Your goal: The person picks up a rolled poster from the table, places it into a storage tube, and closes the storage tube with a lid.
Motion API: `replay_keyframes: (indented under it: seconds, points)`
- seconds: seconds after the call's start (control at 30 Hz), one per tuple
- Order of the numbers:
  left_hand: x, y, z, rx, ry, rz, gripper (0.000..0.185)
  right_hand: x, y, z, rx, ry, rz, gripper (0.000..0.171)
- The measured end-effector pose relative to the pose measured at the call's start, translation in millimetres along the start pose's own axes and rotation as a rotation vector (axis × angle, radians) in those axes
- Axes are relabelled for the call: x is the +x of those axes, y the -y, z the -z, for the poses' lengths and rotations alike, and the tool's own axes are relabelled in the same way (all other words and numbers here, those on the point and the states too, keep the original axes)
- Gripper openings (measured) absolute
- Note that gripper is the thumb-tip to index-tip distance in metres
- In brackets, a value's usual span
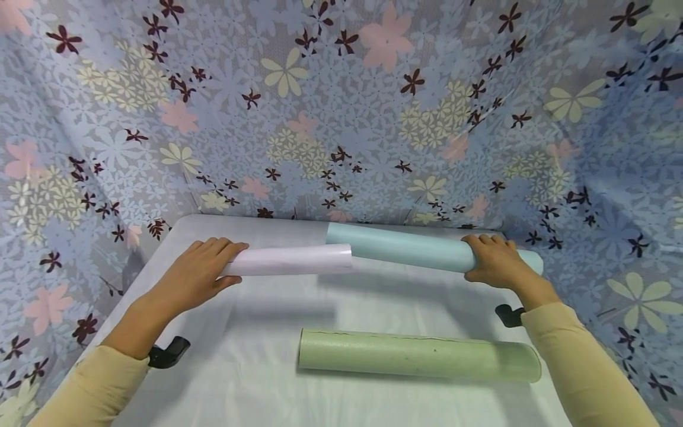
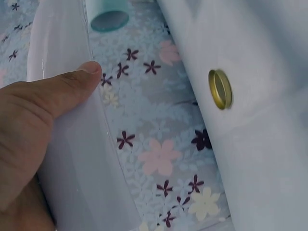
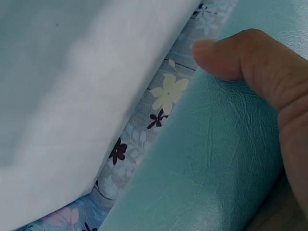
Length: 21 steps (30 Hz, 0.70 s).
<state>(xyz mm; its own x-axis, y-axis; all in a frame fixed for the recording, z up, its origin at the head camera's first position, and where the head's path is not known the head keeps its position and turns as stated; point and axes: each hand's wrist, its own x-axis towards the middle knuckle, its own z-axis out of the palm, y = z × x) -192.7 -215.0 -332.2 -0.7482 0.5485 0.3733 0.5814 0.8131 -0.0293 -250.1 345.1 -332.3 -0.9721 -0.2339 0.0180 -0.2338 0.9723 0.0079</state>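
Observation:
My left hand (image 1: 200,270) grips the left end of a pale lilac roll (image 1: 290,261), held level above the white-covered table (image 1: 267,391). In the left wrist view my thumb (image 2: 62,91) presses on that lilac roll (image 2: 77,159). Further right, my right hand (image 1: 493,261) grips a light blue roll (image 1: 400,248) near its right end. The right wrist view shows the thumb (image 3: 231,60) curled over the blue roll (image 3: 207,173). The two rolls' inner ends meet near the middle. A green roll (image 1: 418,356) lies flat on the table in front.
Flowered fabric (image 1: 341,107) hangs behind and on both sides of the table. Black clamps (image 1: 169,351) (image 1: 508,314) sit at the table's left and right edges. A brass eyelet (image 2: 220,89) shows in the white cloth.

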Motion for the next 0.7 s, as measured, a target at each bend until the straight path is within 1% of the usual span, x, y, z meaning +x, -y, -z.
replay_keyframes:
  seconds: [0.17, 0.3, 0.57, 0.7]
  points:
    - [-6.8, 7.9, 5.3, 0.004, -0.010, 0.015, 0.060, -4.7, -3.8, 2.3, -0.009, 0.001, -0.004, 0.078]
    - [-10.6, 14.1, 8.9, 0.012, -0.028, 0.010, 0.060, -7.7, -4.5, 4.5, -0.019, -0.007, 0.007, 0.078]
    - [-13.8, 23.4, 14.6, 0.029, -0.084, -0.005, 0.060, -13.3, -5.8, 10.8, -0.028, -0.036, 0.023, 0.080]
    - [-15.6, 26.9, 16.0, 0.034, -0.085, 0.001, 0.060, -16.0, -7.2, 12.7, -0.033, -0.050, 0.035, 0.080]
